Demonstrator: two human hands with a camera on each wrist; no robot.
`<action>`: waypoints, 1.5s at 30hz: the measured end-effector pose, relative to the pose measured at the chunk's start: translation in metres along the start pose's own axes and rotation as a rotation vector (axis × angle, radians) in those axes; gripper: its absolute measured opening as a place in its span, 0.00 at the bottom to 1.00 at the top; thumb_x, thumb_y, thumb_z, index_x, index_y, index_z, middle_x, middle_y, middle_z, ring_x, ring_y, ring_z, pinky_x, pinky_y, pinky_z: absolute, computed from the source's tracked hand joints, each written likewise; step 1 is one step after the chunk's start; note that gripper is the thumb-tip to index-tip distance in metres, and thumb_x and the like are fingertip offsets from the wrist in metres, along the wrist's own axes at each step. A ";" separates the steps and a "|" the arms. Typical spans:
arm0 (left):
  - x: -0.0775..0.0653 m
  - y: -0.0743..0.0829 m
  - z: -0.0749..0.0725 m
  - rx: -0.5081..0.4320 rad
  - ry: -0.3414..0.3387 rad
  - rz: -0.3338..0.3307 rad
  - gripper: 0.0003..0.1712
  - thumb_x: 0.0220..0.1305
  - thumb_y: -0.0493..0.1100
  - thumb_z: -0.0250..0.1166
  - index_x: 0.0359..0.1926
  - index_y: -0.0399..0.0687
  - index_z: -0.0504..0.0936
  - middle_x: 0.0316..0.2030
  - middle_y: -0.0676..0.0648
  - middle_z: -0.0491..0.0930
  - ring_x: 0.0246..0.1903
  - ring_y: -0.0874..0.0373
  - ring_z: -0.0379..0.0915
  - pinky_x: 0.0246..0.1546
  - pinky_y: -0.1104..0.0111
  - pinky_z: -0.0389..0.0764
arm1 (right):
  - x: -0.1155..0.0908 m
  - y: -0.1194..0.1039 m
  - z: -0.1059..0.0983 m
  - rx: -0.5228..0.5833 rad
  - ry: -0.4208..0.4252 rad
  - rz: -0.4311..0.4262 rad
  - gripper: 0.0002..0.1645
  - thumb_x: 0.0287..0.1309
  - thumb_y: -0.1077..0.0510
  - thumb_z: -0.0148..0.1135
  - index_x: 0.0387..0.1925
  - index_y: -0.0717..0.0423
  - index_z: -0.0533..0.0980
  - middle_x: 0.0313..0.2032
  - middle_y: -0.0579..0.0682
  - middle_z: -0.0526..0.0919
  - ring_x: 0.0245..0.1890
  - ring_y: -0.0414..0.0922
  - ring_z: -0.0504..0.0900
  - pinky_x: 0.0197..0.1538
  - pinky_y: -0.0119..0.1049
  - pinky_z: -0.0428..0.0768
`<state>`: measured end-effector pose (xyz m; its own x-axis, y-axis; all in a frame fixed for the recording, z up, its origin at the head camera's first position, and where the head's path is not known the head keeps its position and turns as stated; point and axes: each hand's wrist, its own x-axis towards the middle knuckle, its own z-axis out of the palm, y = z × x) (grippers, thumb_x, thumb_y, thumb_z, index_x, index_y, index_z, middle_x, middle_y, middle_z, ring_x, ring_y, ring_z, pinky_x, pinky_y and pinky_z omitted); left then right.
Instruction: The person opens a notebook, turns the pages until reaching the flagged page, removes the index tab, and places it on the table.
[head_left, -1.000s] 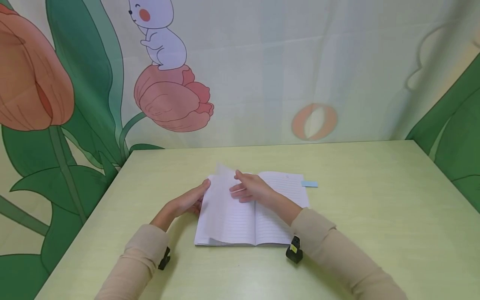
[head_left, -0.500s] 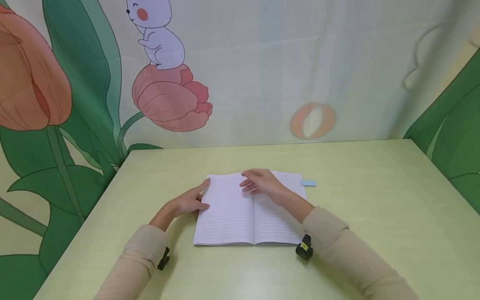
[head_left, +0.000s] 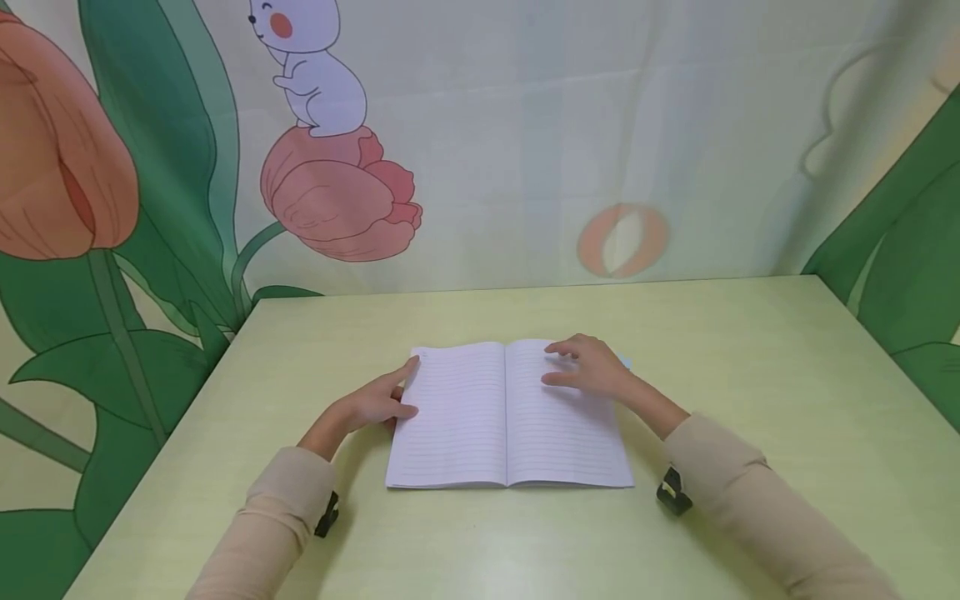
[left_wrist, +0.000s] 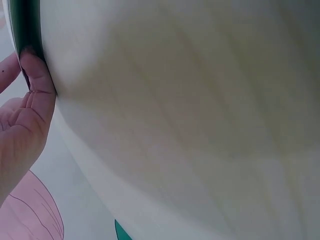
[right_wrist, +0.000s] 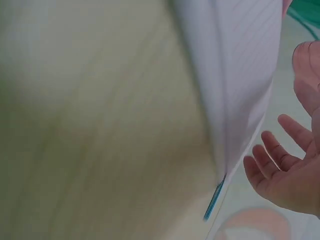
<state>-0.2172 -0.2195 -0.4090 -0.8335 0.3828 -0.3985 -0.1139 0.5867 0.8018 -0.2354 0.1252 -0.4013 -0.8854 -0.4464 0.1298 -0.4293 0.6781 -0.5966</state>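
Note:
An open notebook [head_left: 461,442] with lined white pages lies flat on the table, its spine facing me. My left hand [head_left: 369,405] holds its left edge, thumb and index finger on the page and other fingers tucked below the edge. In the left wrist view, fingers of the left hand [left_wrist: 31,112] meet the notebook's edge by a dark green strip. Over the upper part of the right page is my right hand [head_left: 592,367], fingers spread and slightly bent, holding nothing. A blue tab [right_wrist: 214,201] sticks out from the notebook's right side, mostly covered by that hand in the head view.
The pale wooden table [head_left: 750,375] surrounds the notebook on all sides. Behind it hangs a light curtain [head_left: 510,167] printed with tulips, leaves and a white animal. Each wrist carries a small black device, such as the right one's camera mount [head_left: 673,492].
The page that was turning over has come down flat on the left side. My right hand has moved right across the notebook; the left hand's thumb now lies on the page.

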 end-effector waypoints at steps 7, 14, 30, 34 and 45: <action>0.000 0.000 -0.001 0.002 0.003 -0.005 0.48 0.61 0.31 0.57 0.71 0.50 0.36 0.35 0.38 0.73 0.27 0.54 0.70 0.28 0.66 0.70 | -0.009 0.029 -0.018 -0.256 -0.116 0.124 0.43 0.46 0.40 0.65 0.61 0.56 0.67 0.62 0.67 0.56 0.60 0.67 0.50 0.51 0.65 0.56; 0.001 -0.001 0.000 -0.007 -0.005 -0.001 0.48 0.61 0.31 0.57 0.71 0.50 0.35 0.37 0.38 0.74 0.27 0.54 0.71 0.28 0.66 0.71 | -0.012 0.041 -0.023 -0.342 -0.207 0.160 0.44 0.50 0.38 0.61 0.63 0.56 0.63 0.65 0.68 0.50 0.63 0.67 0.43 0.54 0.68 0.48; 0.001 -0.001 -0.001 0.003 -0.005 -0.007 0.48 0.61 0.31 0.57 0.71 0.50 0.36 0.38 0.38 0.74 0.28 0.54 0.72 0.28 0.65 0.72 | -0.013 0.037 -0.019 -0.384 -0.238 0.141 0.39 0.54 0.42 0.59 0.62 0.58 0.64 0.64 0.67 0.53 0.64 0.67 0.43 0.54 0.67 0.52; 0.002 0.000 0.000 0.010 0.002 -0.017 0.47 0.61 0.31 0.57 0.71 0.51 0.37 0.38 0.37 0.74 0.28 0.54 0.72 0.29 0.65 0.73 | -0.013 0.035 -0.020 -0.391 -0.233 0.121 0.39 0.54 0.43 0.60 0.62 0.59 0.64 0.64 0.66 0.54 0.64 0.67 0.44 0.54 0.67 0.53; 0.001 0.000 0.000 0.011 0.010 -0.018 0.47 0.61 0.31 0.57 0.71 0.51 0.37 0.38 0.37 0.74 0.28 0.54 0.72 0.28 0.65 0.72 | -0.009 0.033 -0.023 -0.400 -0.316 0.168 0.47 0.54 0.39 0.58 0.66 0.62 0.56 0.66 0.67 0.48 0.65 0.66 0.39 0.56 0.67 0.47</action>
<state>-0.2181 -0.2191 -0.4089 -0.8365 0.3654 -0.4084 -0.1229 0.6012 0.7896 -0.2458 0.1652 -0.4038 -0.8776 -0.4246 -0.2228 -0.3751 0.8973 -0.2327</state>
